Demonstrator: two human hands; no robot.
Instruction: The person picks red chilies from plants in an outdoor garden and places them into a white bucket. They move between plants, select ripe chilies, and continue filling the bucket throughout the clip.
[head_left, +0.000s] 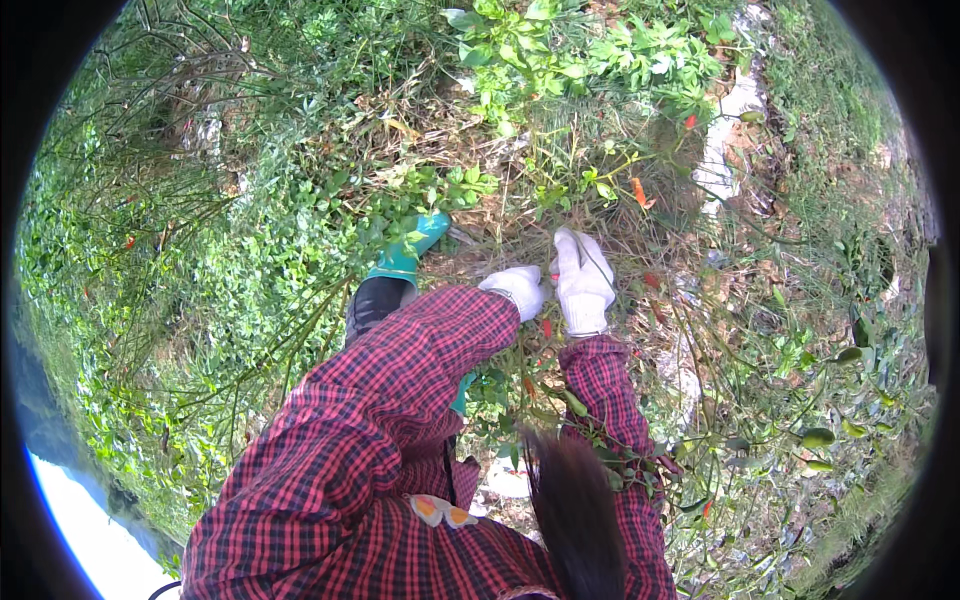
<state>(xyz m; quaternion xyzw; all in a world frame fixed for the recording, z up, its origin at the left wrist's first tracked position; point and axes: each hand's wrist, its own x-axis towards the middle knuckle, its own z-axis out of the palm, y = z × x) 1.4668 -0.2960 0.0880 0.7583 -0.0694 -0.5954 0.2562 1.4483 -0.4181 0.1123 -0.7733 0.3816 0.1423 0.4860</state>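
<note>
My left hand (516, 289), in a white knit glove, is low among the grass with its fingers curled; whether they hold anything is hidden. Just to its right, my right hand (583, 279) wears the same kind of glove, its fingers pointing away from me. A small bit of red shows at the inner edge of this glove, and I cannot tell if it is gripped. A red chili pepper (547, 328) lies below the gap between the hands. Beyond the right hand, an orange-red pepper (639, 192) hangs at a leafy stem.
A teal rubber boot (409, 247) stands left of my hands among low leaves. Pepper plants with green peppers (817, 437) spread at the lower right. Thin bare branches (202, 71) reach in at the upper left. A strip of pale plastic sheeting (724, 142) runs along the soil at the right.
</note>
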